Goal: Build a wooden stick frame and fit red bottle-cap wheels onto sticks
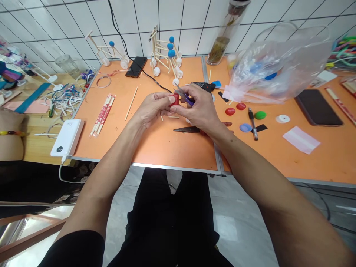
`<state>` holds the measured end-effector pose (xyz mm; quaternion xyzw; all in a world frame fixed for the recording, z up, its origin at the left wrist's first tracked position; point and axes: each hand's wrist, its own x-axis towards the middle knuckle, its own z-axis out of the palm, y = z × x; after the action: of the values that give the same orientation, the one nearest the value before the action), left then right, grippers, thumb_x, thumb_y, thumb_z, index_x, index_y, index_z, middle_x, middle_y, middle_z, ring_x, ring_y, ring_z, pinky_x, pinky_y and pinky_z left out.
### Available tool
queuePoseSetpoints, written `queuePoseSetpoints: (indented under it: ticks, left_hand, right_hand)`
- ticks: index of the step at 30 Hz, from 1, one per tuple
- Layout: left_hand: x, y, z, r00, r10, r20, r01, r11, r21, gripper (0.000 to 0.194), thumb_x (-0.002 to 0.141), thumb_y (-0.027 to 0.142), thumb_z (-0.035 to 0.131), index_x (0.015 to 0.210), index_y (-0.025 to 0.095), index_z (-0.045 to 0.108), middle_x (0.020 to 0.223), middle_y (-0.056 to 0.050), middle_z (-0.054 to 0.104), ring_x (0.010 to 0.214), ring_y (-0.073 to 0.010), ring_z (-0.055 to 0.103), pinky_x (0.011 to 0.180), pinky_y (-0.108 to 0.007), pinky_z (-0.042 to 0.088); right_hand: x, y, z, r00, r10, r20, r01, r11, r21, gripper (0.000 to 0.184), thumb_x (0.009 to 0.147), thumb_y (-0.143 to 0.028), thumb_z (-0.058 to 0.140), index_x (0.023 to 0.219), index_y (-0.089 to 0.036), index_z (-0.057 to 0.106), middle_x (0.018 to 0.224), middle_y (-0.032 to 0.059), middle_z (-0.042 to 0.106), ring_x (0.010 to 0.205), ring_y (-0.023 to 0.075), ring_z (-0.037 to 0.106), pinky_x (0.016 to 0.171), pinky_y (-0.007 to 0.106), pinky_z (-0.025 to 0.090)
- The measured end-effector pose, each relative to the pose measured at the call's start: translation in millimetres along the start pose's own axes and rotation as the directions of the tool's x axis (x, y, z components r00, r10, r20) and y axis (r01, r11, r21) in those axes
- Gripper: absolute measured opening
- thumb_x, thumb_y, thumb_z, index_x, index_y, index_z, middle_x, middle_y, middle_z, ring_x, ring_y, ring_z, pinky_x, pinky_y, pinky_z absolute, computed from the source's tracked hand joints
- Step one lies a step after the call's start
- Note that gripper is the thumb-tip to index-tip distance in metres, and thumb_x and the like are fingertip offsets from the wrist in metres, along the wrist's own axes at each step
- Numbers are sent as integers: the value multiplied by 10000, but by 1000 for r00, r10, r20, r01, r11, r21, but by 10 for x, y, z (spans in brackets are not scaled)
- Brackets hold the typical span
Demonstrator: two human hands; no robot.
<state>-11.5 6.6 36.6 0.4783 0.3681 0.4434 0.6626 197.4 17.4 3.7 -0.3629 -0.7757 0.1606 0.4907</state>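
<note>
Right hand [200, 109] pinches purple-handled scissors [187, 98], blades angled forward-left; left hand [153, 109] pinches a red piece [175, 99].

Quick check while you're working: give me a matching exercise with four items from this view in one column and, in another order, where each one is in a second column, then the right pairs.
Items:
1. red piece
2. purple-handled scissors
3. white power bank
4. green disc

Places:
A. on the wooden surface left of the orange tabletop
B. held in the right hand
C. pinched in the left hand
D. on the orange tabletop, right of the hands

Pairs: 1-C, 2-B, 3-A, 4-D
</note>
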Motion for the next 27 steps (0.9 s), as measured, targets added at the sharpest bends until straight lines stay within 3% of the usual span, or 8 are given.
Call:
queuePoseSetpoints:
  ticks: [9,18,27]
  left_hand:
    - [-5,12,-8,999,-25,-25,26,999,48,428,872,511,1027,897,171,767,804,-6,842,646,-82,763,684,-173,631]
    - [-13,15,25,997,-65,-42,67,996,61,403,943,494,999,933,164,768,785,-7,832,644,-82,780,707,-172,634]
    - [-17,-9,21,997,-72,-14,72,997,17,489,915,575,1040,880,183,750,783,-18,836,654,-112,804,682,-192,652]
  right_hand:
    - [1,14,9,1000,-7,-8,7,1000,22,418,931,-565,952,1198,-295,777,1064,21,764,1019,295,727,981,523,620]
    - [2,-57,-15,999,22,29,-22,999,31,305,950,-456,923,1140,-282,760,1038,31,757,1015,293,713,981,522,612]
    - [-10,-36,-21,998,53,23,-53,998,-17,368,959,-573,941,1107,-304,737,1004,34,709,1022,310,689,966,535,627]
